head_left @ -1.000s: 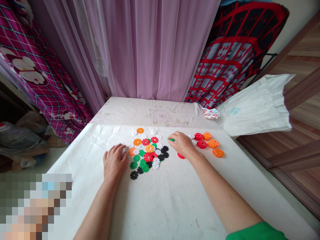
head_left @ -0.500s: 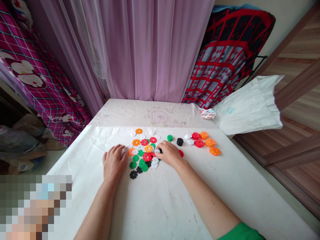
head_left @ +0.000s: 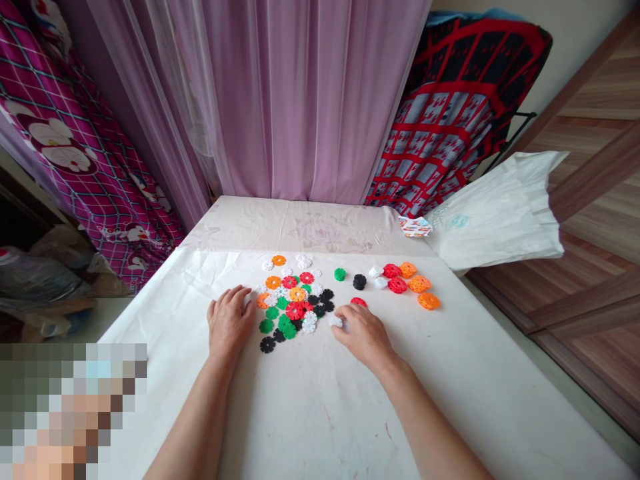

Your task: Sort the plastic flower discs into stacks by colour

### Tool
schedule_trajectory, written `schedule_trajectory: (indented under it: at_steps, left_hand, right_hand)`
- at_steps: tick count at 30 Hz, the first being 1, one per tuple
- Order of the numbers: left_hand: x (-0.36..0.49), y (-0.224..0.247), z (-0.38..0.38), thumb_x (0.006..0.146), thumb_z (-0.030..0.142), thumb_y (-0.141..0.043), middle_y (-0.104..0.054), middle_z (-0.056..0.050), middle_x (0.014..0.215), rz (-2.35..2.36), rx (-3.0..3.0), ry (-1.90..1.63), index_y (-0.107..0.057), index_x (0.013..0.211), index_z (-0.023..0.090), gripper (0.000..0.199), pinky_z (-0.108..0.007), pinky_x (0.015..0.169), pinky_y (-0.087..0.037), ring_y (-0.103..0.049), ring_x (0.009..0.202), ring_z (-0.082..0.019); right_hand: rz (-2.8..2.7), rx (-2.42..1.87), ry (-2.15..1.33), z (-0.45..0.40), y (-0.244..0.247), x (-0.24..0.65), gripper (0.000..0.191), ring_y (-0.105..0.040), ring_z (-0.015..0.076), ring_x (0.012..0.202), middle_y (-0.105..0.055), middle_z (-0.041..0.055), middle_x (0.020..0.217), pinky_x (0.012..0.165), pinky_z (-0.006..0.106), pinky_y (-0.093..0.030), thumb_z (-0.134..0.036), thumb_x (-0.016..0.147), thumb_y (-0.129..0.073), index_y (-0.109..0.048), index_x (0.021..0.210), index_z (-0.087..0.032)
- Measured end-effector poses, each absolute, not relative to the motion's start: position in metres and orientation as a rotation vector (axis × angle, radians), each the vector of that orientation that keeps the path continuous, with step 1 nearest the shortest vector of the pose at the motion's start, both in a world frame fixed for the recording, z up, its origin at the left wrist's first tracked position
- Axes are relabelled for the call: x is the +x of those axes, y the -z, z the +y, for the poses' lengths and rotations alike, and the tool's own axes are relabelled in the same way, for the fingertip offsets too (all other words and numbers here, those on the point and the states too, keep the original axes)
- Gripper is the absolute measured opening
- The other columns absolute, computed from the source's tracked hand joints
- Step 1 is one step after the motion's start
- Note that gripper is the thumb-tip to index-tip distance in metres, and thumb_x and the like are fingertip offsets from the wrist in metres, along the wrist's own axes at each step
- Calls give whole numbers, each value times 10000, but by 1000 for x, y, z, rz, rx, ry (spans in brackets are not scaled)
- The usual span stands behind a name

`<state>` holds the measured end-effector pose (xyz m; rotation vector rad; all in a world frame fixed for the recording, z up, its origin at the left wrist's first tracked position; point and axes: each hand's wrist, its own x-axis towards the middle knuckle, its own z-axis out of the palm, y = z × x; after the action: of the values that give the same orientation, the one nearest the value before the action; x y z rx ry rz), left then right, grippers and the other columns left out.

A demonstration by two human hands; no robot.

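Roughly crosswise, white disc (head_left: pixel 335 321); right hand (head_left: pixel 363 333).

Notched discs (head_left: pixel 297 294) | five colours | flat, overlapping | small stacks (head_left: pixel 359 282) nearby | on table (head_left: pixel 300 413)

The left hand (head_left: pixel 230 321) is palm down, fingers lightly bent toward the far edge of the tabletop (head_left: pixel 300 420); the right hand (head_left: pixel 364 333) curls in a pinch. Both forearms (head_left: pixel 195 413) are bare.

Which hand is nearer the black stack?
Right. The right hand is on the near side of the black stack; the left hand is farther left, past the loose discs.
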<state>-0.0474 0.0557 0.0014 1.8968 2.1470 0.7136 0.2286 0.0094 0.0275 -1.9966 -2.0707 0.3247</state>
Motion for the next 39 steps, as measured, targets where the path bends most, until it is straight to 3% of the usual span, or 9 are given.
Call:
schedule_trajectory:
  at_steps: [8,14,22,29,33,39]
  left_hand:
    - [-46,-4,55,904,315,-454,-611,-70,1377,2152,1899,-727,-673,1179,258,356,-555,1163,-250,-469,1345,-285]
    - [-46,-3,54,900,310,-456,-613,-66,1374,2156,1891,-746,-673,1181,265,358,-549,1160,-256,-478,1335,-284]
    - [-46,-2,55,913,329,-440,-596,-49,1398,2146,1868,-735,-657,1186,266,354,-526,1177,-220,-439,1368,-270]
    - [-45,-4,54,901,321,-460,-614,-53,1377,2149,1870,-743,-672,1166,279,342,-532,1167,-246,-467,1348,-272]
    - [-46,-4,54,903,318,-457,-612,-63,1378,2148,1889,-743,-672,1170,268,347,-542,1170,-235,-471,1341,-275]
    - [-45,-7,54,904,311,-447,-606,-71,1384,2150,1899,-719,-667,1184,261,359,-547,1162,-250,-472,1342,-279]
  right_hand:
    - [-2091,-1911,-274,7,-30,210,225,-586,210,1049,-675,48,1072,876,306,-419,-290,854,-614,-686,1063,-245]
    - [-2187,-1923,-229,19,-29,183,255,-582,232,1017,-665,61,1028,840,317,-422,-386,833,-655,-708,1038,-243]
    - [-2149,-1953,-335,22,-28,178,177,-603,202,1010,-689,45,1041,834,289,-420,-289,865,-611,-700,1010,-239]
    - [-1998,-1812,-407,23,-23,201,221,-646,179,951,-731,39,1008,841,285,-459,-196,895,-524,-719,980,-256]
    - [-1701,-1733,-573,19,-13,236,252,-661,172,886,-722,52,1009,834,301,-498,-289,887,-502,-729,984,-239]
    - [-1486,-1677,-938,11,0,248,202,-651,155,745,-701,18,809,702,265,-507,-322,813,-532,-667,898,-198]
